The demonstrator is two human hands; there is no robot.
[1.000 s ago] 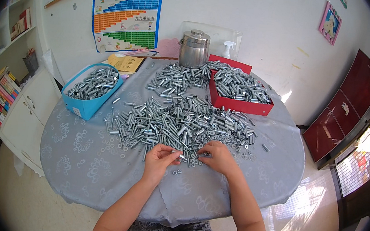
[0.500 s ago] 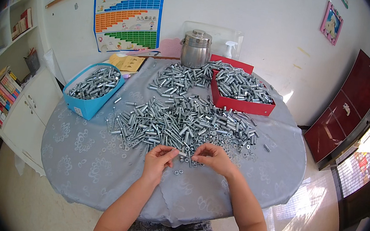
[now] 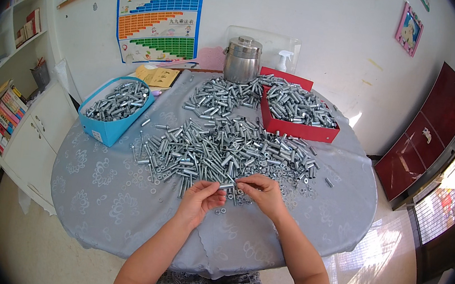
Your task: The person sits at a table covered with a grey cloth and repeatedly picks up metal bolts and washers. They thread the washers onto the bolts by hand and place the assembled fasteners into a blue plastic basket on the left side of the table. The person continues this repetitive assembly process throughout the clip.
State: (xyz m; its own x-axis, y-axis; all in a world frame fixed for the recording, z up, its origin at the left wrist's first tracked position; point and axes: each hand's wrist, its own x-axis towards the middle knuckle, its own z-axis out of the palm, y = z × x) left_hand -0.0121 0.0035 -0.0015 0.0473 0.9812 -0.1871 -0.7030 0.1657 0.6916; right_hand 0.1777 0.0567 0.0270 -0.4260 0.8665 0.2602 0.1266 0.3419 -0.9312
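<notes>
We see the left hand point(image 3: 202, 197) and the right hand point(image 3: 262, 193) meet over the near edge of the heap of bolts point(image 3: 226, 150), both pinching one small bolt point(image 3: 228, 186) between them. It sits just past the left fingertips and just inboard of the right thumb, its long axis running nearly level from one hand to the other, tilted slightly up toward the right hand. Which end carries the head we cannot tell; it is too small. Both hands are closed in a fingertip grip on it, the other fingers curled.

Below the hands, a few loose nuts point(image 3: 219, 210) lie on the grey tablecloth point(image 3: 120, 208). Far beyond the left hand stands the blue bin point(image 3: 114, 105) of bolts; far beyond the right hand, the red tray point(image 3: 297, 116), with a steel pot point(image 3: 241, 60) behind.

Against the frame a second ago, the hands have lifted off the cloth and drawn closer together; then their fingers were down among the loose pieces, now the bolt is held clear between them.
</notes>
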